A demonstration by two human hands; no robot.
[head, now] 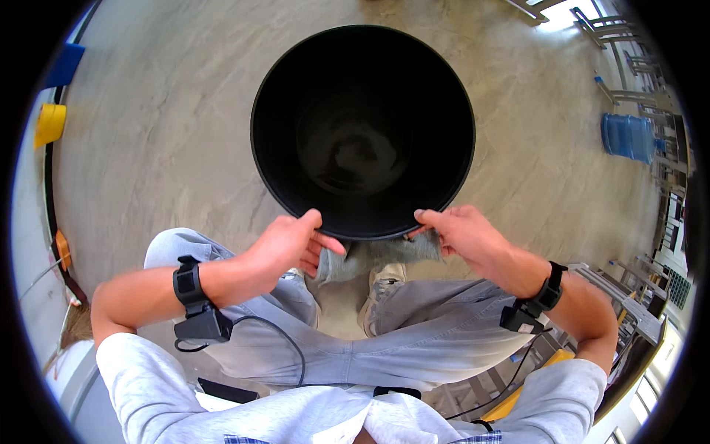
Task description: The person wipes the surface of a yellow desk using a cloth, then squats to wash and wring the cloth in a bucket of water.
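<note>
A round black bin (360,127) stands before me with its mouth facing up; its dark inside shows a dull shine at the bottom. My left hand (297,238) pinches the near rim on the left, thumb over the edge and fingers outside. On the right side of that rim, my right hand (455,230) grips in the same way. A grey-green cloth (377,258) hangs between both hands against the bin's outer wall, touching the fingers. Part of the cloth is hidden behind the rim and fingers.
My knees and shoes (383,283) are close to the bin on the concrete floor (166,139). A blue water jug (629,137) lies to the right among metal-framed furniture (638,97). Yellow (51,123) and blue (64,65) objects are along the left wall.
</note>
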